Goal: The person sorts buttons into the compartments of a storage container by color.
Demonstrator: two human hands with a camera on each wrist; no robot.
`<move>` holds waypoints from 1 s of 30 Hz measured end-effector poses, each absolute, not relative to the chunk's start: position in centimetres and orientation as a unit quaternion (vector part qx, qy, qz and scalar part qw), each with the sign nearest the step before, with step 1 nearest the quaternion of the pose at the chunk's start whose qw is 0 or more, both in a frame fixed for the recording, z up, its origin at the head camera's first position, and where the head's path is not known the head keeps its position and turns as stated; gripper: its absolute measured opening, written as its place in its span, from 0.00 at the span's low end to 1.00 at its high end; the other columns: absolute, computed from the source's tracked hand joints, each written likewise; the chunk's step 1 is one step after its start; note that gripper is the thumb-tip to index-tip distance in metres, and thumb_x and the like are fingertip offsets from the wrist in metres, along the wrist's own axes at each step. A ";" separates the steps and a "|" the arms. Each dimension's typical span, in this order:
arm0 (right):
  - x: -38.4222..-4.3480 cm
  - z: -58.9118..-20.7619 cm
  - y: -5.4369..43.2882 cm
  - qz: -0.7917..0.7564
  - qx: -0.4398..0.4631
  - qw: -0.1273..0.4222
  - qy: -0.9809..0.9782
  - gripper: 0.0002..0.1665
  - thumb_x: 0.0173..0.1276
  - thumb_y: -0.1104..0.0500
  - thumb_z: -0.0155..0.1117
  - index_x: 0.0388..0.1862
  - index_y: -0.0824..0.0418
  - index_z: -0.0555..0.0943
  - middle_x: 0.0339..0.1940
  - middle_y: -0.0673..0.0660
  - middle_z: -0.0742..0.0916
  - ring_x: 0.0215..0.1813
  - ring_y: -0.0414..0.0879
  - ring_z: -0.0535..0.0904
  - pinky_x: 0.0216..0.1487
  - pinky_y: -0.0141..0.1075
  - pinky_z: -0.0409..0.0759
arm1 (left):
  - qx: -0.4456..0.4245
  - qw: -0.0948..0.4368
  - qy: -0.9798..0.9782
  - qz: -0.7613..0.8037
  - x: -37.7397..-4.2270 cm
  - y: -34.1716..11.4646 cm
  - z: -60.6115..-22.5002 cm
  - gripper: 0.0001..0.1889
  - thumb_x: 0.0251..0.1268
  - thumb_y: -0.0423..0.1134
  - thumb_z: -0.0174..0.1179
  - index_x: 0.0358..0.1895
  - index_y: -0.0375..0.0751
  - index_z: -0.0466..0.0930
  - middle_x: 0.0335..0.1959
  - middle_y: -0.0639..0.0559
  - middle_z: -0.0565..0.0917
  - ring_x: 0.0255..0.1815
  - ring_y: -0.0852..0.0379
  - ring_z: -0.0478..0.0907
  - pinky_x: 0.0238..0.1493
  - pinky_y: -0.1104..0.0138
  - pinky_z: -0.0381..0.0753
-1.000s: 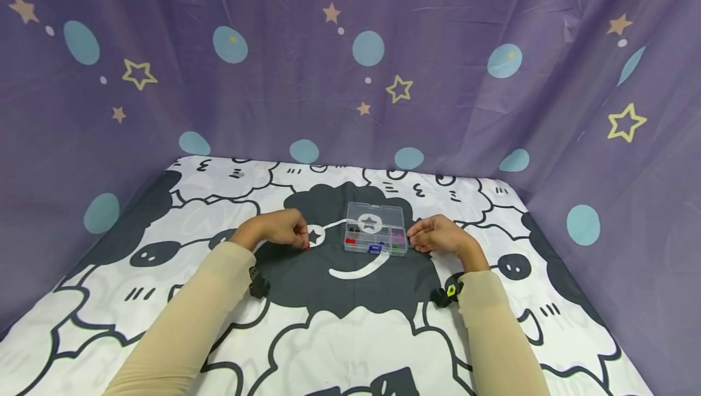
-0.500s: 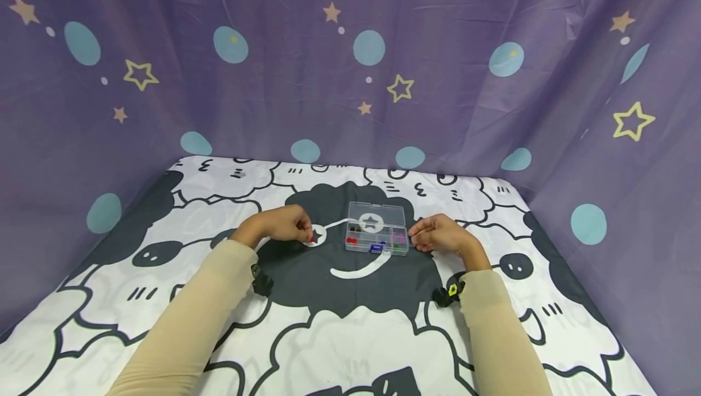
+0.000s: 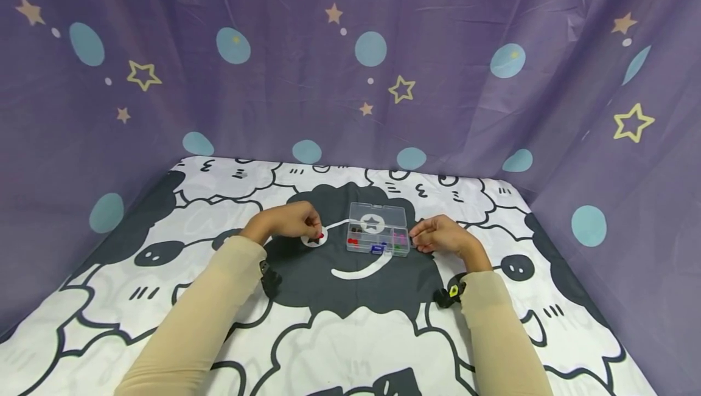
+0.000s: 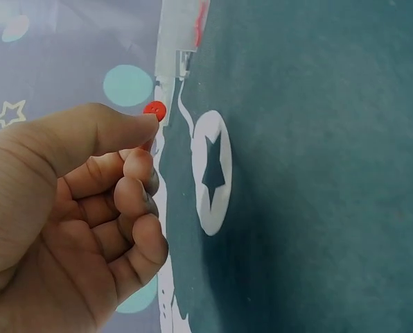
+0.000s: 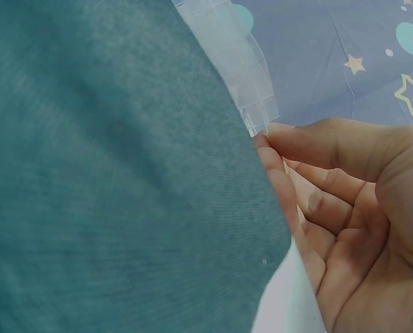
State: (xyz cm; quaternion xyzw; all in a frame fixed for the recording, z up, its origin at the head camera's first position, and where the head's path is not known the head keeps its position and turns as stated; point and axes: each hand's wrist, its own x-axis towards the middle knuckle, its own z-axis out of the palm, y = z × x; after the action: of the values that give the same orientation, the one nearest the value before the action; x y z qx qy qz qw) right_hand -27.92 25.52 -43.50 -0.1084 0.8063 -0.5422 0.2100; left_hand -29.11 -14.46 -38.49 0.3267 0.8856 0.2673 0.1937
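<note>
In the head view my left hand is over the dark sheep print, left of a clear plastic box. It pinches a red button between thumb and forefinger; the left wrist view shows the button's holes, with the other fingers curled below. The compartment box stands with its lid tilted back. Inside lie small red, dark, pink, blue and green pieces in separate sections. At the box's right end, my right hand pinches the edge with thumb and forefinger; the fingertips partly hide that contact.
A white cloth printed with black sheep outlines covers the table. Behind and at both sides hangs a purple curtain with stars and blue ovals.
My left hand has risen slightly and moved right toward the box, carrying the red button. My right hand and the box stay where they were.
</note>
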 end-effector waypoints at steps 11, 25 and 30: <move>-28.0 -43.7 25.7 -0.545 -0.112 0.210 0.804 0.14 0.70 0.70 0.63 0.52 0.78 0.81 0.34 0.56 0.89 0.34 0.44 0.84 0.39 0.36 0.84 | 0.335 0.210 0.880 0.264 -29.4 -12.8 -37.8 0.08 0.71 0.30 0.58 0.39 0.34 0.88 0.31 0.45 0.86 0.25 0.60 0.72 0.30 0.67 0.73; -27.9 -43.6 25.7 -0.546 -0.114 0.210 0.803 0.14 0.70 0.70 0.63 0.51 0.78 0.81 0.34 0.56 0.89 0.35 0.44 0.84 0.39 0.36 0.85 | 0.354 0.208 0.873 0.264 -29.7 -10.6 -37.8 0.08 0.72 0.33 0.60 0.40 0.34 0.88 0.25 0.52 0.81 0.21 0.62 0.68 0.27 0.68 0.70; -28.0 -43.7 25.6 -0.542 -0.116 0.207 0.806 0.14 0.70 0.70 0.64 0.51 0.77 0.82 0.35 0.56 0.89 0.35 0.44 0.84 0.40 0.36 0.85 | 0.355 0.206 0.875 0.257 -29.9 -10.1 -37.8 0.07 0.71 0.32 0.61 0.40 0.34 0.88 0.23 0.56 0.79 0.20 0.63 0.67 0.27 0.69 0.68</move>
State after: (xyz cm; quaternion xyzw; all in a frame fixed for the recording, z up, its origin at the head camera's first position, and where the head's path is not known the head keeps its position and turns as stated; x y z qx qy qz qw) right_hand -27.99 25.61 -43.72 -0.1164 0.8057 -0.5424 0.2074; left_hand -29.86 -10.11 -37.78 0.3553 0.8746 0.2575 0.2063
